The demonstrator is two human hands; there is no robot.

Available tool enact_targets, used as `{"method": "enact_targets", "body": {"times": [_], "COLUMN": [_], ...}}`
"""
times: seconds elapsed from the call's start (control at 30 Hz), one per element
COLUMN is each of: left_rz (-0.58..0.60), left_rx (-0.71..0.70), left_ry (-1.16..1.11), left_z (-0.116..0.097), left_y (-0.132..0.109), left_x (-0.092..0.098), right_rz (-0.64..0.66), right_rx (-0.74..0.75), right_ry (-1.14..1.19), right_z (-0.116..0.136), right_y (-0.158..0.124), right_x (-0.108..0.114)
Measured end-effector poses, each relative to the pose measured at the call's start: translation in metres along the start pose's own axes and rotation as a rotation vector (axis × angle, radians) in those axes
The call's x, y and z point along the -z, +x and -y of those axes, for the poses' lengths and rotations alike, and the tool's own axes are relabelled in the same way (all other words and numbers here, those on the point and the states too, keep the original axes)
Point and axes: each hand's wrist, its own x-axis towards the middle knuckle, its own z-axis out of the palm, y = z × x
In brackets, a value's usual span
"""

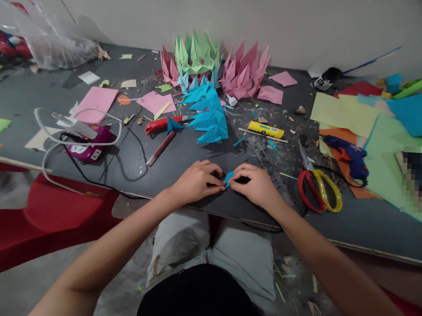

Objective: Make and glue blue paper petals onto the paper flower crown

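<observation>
My left hand [197, 180] and my right hand [255, 184] meet near the front edge of the dark table [183, 156]. Both pinch a small piece of blue paper [229, 178] between fingertips, pressing it against the tabletop. Just beyond the hands stands a pile of folded blue paper pieces [209, 113]. Behind it sit folded green pieces [195, 53] and folded pink pieces [244, 72] near the wall.
Red and yellow scissors [319, 187] lie right of my hands, a blue glue gun [347, 153] and coloured sheets [378, 134] beyond. A yellow glue stick [265, 129], a red cutter [159, 124], a purple device [87, 147] with cables, and pink sheets [95, 104] are around.
</observation>
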Motion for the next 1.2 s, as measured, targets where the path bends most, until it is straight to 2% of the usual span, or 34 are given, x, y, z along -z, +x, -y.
{"method": "enact_targets", "body": {"times": [0.23, 0.53, 0.63, 0.77, 0.93, 1.2], "left_rz": [-0.007, -0.076, -0.098, -0.126, -0.035, 0.021], "left_rx": [-0.023, -0.206, -0.248, -0.209, -0.214, -0.172], "left_ry": [0.100, 0.406, 0.387, 0.293, 0.338, 0.406], "left_z": [-0.003, -0.011, -0.013, -0.015, -0.019, -0.023], "left_y": [0.000, -0.008, -0.015, -0.020, -0.018, -0.013], "left_x": [0.000, -0.006, -0.002, 0.001, -0.003, -0.008], "right_rz": [-0.023, 0.011, 0.036, 0.053, 0.106, 0.168], "right_rx": [0.001, -0.016, -0.042, -0.038, -0.021, -0.090], "right_ry": [-0.022, -0.077, -0.081, -0.098, -0.083, -0.092], "right_z": [0.003, 0.001, 0.002, 0.003, 0.003, 0.002], "right_y": [-0.001, 0.002, 0.003, 0.005, 0.007, 0.007], "right_x": [-0.003, -0.004, -0.004, -0.003, 0.001, 0.008]}}
